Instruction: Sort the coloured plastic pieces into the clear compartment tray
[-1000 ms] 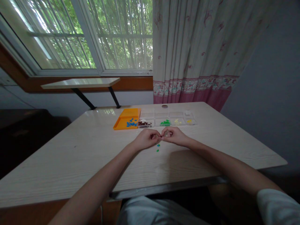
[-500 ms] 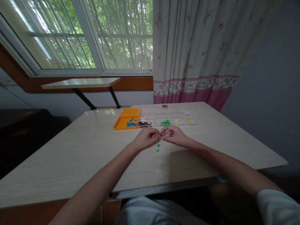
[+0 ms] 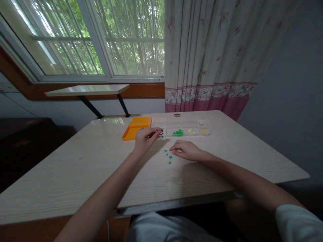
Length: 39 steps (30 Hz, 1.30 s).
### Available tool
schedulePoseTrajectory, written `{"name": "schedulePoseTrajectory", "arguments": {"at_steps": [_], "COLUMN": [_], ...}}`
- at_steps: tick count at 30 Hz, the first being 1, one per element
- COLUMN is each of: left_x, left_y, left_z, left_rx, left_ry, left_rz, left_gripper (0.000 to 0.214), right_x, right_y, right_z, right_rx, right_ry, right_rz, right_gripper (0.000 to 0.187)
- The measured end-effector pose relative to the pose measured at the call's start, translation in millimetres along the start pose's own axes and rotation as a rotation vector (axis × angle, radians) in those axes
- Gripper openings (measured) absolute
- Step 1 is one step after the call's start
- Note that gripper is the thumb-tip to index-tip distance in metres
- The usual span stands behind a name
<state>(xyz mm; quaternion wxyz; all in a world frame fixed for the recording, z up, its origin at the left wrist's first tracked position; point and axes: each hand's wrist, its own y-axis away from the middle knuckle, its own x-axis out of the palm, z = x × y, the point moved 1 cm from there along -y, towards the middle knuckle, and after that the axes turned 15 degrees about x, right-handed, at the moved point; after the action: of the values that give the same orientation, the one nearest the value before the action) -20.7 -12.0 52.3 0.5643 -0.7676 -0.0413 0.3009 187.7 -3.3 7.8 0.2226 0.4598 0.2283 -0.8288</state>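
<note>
My left hand (image 3: 145,137) reaches over the near edge of a clear compartment box (image 3: 185,128), fingers curled and pointing at the dark pieces in its left cell; whether it holds one I cannot make out. My right hand (image 3: 183,150) rests on the table, fingers loosely together, fingertips beside several small green and blue pieces (image 3: 168,156) scattered on the wood. The box holds green pieces (image 3: 178,132) and pale yellow ones (image 3: 191,131). An orange tray (image 3: 135,128) lies just left of the box.
The light wooden table (image 3: 75,174) runs to a front edge near my lap. A small dark round object (image 3: 177,115) lies behind the box. A window, a wall shelf (image 3: 88,89) and a pink-hemmed curtain (image 3: 209,57) stand behind.
My hands, pinched together over the scattered pieces before, have parted. The left hand went forward and left to the box; the right hand lowered onto the table. More small pieces now show there.
</note>
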Motion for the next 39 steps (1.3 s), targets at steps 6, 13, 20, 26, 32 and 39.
{"name": "schedulePoseTrajectory", "arguments": {"at_steps": [6, 13, 20, 26, 32, 39], "left_x": [-0.5, 0.0, 0.9, 1.1, 12.7, 42.6], "left_y": [0.1, 4.2, 24.3, 32.8, 27.0, 24.7], "left_z": [-1.8, 9.3, 54.1, 70.0, 45.0, -0.8], "left_rx": [0.062, -0.028, -0.362, -0.327, -0.297, -0.389], "left_ry": [-0.042, -0.121, -0.414, -0.472, -0.184, 0.494], "left_rz": [-0.027, 0.019, 0.167, 0.209, 0.321, 0.577], "left_gripper": [0.014, 0.017, 0.022, 0.025, 0.028, 0.031], "right_x": [0.7, 0.0, 2.9, 3.7, -0.4, -5.6], "right_y": [-0.9, -1.6, -2.1, -2.9, -1.4, 0.4], "right_z": [-1.9, -1.8, -5.0, -6.6, -4.2, -3.9], "right_rx": [-0.004, 0.033, 0.039, 0.052, 0.016, -0.09], "right_ry": [0.014, 0.012, 0.034, 0.006, -0.062, -0.098], "right_rz": [-0.004, 0.015, 0.01, -0.002, -0.107, -0.317], "right_gripper": [0.015, 0.016, 0.013, 0.012, 0.014, 0.018]}}
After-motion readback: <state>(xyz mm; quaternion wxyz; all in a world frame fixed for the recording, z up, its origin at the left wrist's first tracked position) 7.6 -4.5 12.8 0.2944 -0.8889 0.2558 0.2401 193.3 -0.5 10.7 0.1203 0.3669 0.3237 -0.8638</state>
